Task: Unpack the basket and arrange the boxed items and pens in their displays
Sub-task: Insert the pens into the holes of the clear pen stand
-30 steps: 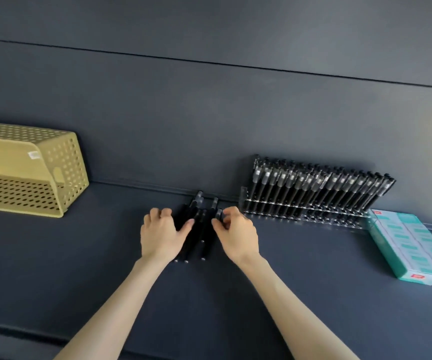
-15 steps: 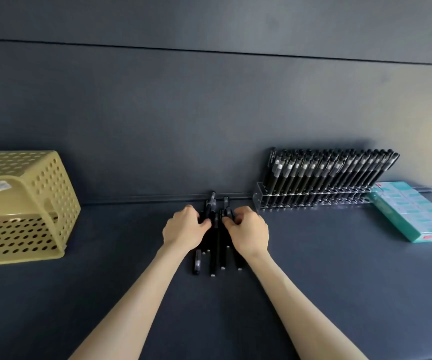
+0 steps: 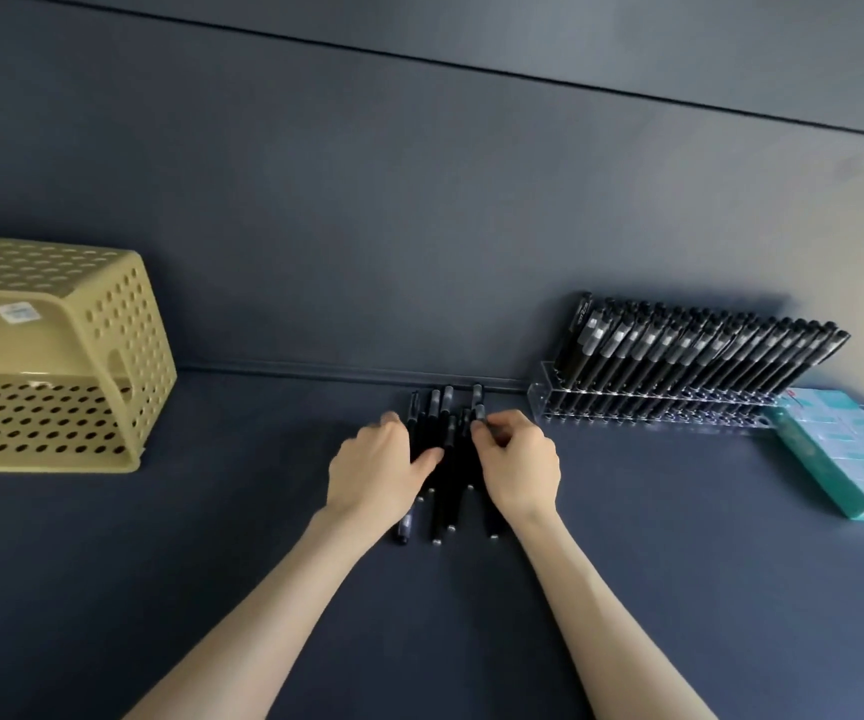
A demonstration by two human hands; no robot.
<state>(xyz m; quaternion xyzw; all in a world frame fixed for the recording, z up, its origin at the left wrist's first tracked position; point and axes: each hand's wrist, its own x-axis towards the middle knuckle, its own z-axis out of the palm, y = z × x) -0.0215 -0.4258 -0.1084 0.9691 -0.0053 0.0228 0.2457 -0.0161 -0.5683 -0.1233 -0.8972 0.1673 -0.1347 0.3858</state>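
Head camera view, looking down at a dark tabletop (image 3: 679, 589) that meets a dark wall (image 3: 367, 200). Two bare forearms reach in from the bottom edge toward the middle of the picture.

Between the two hands lies a small bundle of loose pens (image 3: 448, 402), black, side by side on the tabletop, pointing toward the wall. Their far ends stick out past the fingers and their near ends show below the wrists. The left hand (image 3: 372, 470) curls against the left side of the bundle, its thumb laid across the pens. The right hand (image 3: 520, 470) is curled at the right side, its fingertips (image 3: 487, 426) pinching a pen near its far end.

Just to the right of the bundle, against the wall, stands a clear pen display rack (image 3: 627, 407). It holds a long row of black racked pens (image 3: 705, 350), all leaning to the right.

At the rack's right end, touching or nearly touching it, a teal box (image 3: 845, 459) lies flat on the tabletop.

Well apart on the left, a pale yellow perforated plastic basket (image 3: 123, 356) lies on its side, with a small white sticker (image 3: 16, 311) on it.
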